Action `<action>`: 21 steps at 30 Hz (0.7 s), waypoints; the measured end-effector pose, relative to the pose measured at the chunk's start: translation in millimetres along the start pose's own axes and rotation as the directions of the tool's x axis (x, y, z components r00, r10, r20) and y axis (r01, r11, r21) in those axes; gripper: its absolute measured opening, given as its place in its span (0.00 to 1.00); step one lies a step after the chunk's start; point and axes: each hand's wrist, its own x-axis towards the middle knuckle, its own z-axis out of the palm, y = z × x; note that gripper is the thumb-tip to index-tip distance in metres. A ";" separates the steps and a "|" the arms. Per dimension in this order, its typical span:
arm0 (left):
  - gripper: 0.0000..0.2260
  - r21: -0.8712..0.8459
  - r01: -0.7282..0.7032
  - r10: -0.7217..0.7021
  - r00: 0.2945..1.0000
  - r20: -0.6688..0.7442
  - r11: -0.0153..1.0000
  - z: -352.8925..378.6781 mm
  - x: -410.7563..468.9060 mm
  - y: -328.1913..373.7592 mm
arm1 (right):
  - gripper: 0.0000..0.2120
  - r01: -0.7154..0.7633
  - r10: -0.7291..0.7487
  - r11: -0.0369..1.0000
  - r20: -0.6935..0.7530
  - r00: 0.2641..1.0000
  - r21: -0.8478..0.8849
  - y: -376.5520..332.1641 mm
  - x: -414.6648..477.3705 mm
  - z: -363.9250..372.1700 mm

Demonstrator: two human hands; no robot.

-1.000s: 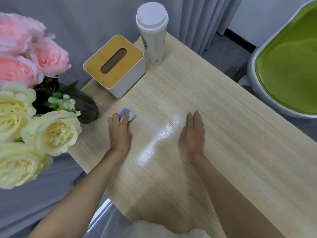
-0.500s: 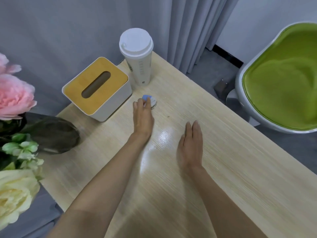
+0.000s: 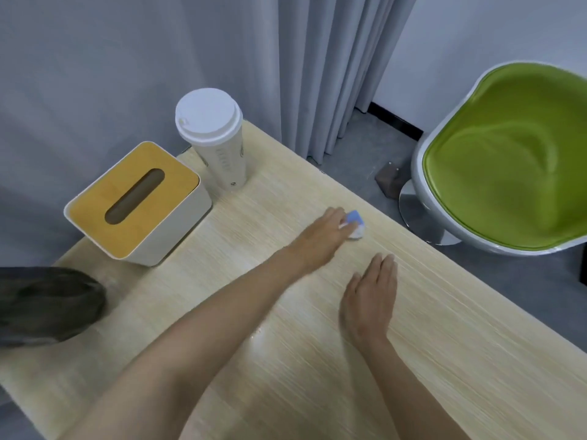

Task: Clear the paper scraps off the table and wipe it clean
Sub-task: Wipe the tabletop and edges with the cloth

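A pale wood-grain table (image 3: pixel 444 360) fills the lower view. My left hand (image 3: pixel 324 233) reaches across its far middle, fingers bent over a small blue and white wipe (image 3: pixel 355 224) held down on the surface, near the table's far right edge. The wipe sticks out past my fingertips. My right hand (image 3: pixel 370 300) lies flat on the table, palm down with fingers straight, a little nearer to me than the left hand. I see no paper scraps on the visible tabletop.
A white tissue box with a yellow lid (image 3: pixel 136 201) and a tall white lidded cup (image 3: pixel 216 141) stand at the far left corner. A dark vase (image 3: pixel 47 306) sits at the left edge. A green chair (image 3: pixel 508 154) stands beyond the table; grey curtains (image 3: pixel 333 58) hang behind.
My left hand has slid the wipe from the left side by the vase, past the cup, over to the far right edge. My right hand stays flat in place. The view has tilted up.
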 end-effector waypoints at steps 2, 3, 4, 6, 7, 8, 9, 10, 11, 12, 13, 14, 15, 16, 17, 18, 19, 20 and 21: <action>0.11 0.074 0.164 -0.152 0.978 -0.145 0.984 -23.5 4.2 -43.5 | 0.27 0.031 -0.031 0.998 -0.005 1.000 -0.046 2.0 2.0 -0.3; 0.11 0.046 0.322 -0.302 0.921 -0.245 0.945 -34.8 8.3 -62.9 | 0.28 0.042 -0.043 0.997 -0.005 0.999 -0.062 2.1 2.3 -0.4; 0.10 0.028 0.483 -0.446 0.827 -0.342 0.875 -41.6 12.9 -77.2 | 0.29 0.052 -0.053 0.996 -0.004 0.999 -0.070 2.3 2.4 -0.5; 0.08 -0.043 0.663 -0.612 0.662 -0.433 0.747 -39.0 22.3 -88.1 | 0.32 0.065 -0.065 0.995 0.005 0.998 -0.074 4.7 2.6 0.0; 0.08 -0.070 0.666 -0.623 0.649 -0.436 0.743 -35.7 26.2 -77.4 | 0.33 0.068 -0.068 0.995 0.006 0.998 -0.074 6.0 2.8 0.5; 0.09 -0.093 0.635 -0.617 0.689 -0.380 0.767 -26.5 26.4 -67.6 | 0.34 0.069 -0.069 0.995 0.001 0.998 -0.070 7.0 2.7 1.3; 0.09 -0.070 0.546 -0.539 0.786 -0.302 0.835 -14.7 25.1 -57.7 | 0.35 0.065 -0.065 0.996 -0.008 0.998 -0.065 7.2 2.4 1.7; 0.11 0.020 0.403 -0.392 0.899 -0.198 0.915 -8.6 21.4 -45.9 | 0.35 0.057 -0.058 0.996 -0.015 0.998 -0.065 6.8 2.2 1.7; 0.11 0.114 0.244 -0.238 0.969 -0.060 0.963 -5.7 16.7 -40.7 | 0.35 0.052 -0.053 0.996 -0.014 0.998 -0.069 5.8 1.4 1.6; 0.10 0.137 0.142 -0.145 0.989 0.010 0.980 -8.0 13.6 -42.5 | 0.35 0.050 -0.051 0.996 -0.009 0.999 -0.071 4.6 0.7 1.2; 0.09 0.133 0.094 -0.091 0.995 -0.026 0.987 -14.9 14.6 -49.1 | 0.35 0.047 -0.047 0.996 -0.004 0.999 -0.071 4.3 0.4 0.7; 0.11 0.122 0.154 -0.145 0.986 -0.079 0.981 -25.5 19.9 -57.8 | 0.34 0.044 -0.044 0.997 0.005 0.999 -0.068 4.3 0.3 -0.7; 0.12 0.105 0.260 -0.242 0.957 -0.159 0.960 -37.2 26.7 -67.6 | 0.32 0.044 -0.043 0.997 0.018 0.999 -0.065 5.0 0.9 -2.2; 0.12 0.014 0.390 -0.377 0.897 -0.230 0.921 -44.0 33.6 -78.5 | 0.29 0.048 -0.046 0.997 0.037 0.998 -0.062 5.9 1.8 -4.2; 0.11 -0.108 0.512 -0.519 0.803 -0.293 0.852 -48.6 41.8 -85.9 | 0.28 0.059 -0.056 0.997 0.053 0.997 -0.054 7.3 2.8 -6.5; 0.10 -0.232 0.598 -0.641 0.695 -0.325 0.767 -50.0 49.3 -91.6 | 0.28 0.075 -0.072 0.996 0.064 0.995 -0.042 9.0 3.3 -9.0; 0.08 -0.342 0.621 -0.709 0.612 -0.351 0.705 -50.6 56.0 -91.5 | 0.28 0.090 -0.088 0.996 0.070 0.994 -0.025 11.1 3.6 -11.4; 0.08 -0.396 0.625 -0.740 0.587 -0.328 0.672 -45.4 63.0 -88.7 | 0.28 0.100 -0.099 0.995 0.069 0.993 -0.010 13.6 3.6 -13.4; 0.07 -0.458 0.618 -0.764 0.578 -0.286 0.639 -41.2 66.6 -79.9 | 0.28 0.097 -0.097 0.995 0.062 0.993 -0.004 16.3 3.0 -15.0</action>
